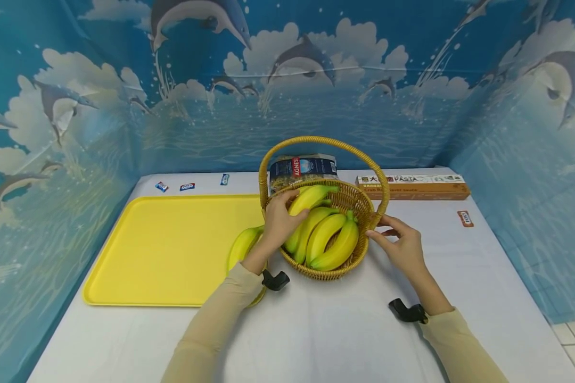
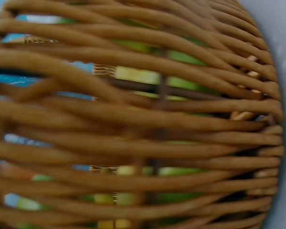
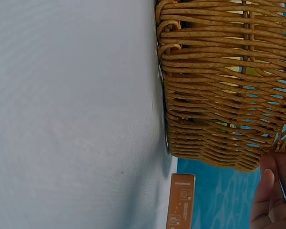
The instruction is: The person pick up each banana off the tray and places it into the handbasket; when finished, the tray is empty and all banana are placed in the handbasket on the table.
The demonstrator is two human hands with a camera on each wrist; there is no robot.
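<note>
A round wicker basket with a tall arched handle holds several yellow bananas. My left hand reaches over its left rim and grips a banana at the back, thumb across the fruit. On the opposite side, my right hand pinches the rim near the foot of the handle; its fingertips show beside the weave in the right wrist view. In the left wrist view the basket's woven side fills most of the picture. Another banana, partly hidden by the left forearm, lies at the yellow tray's right end.
The yellow tray lies to the left. Behind the basket stands a pasta bag, with a long brown pasta box to its right. Small wrapped pieces lie along the back, and a red one lies at the right edge.
</note>
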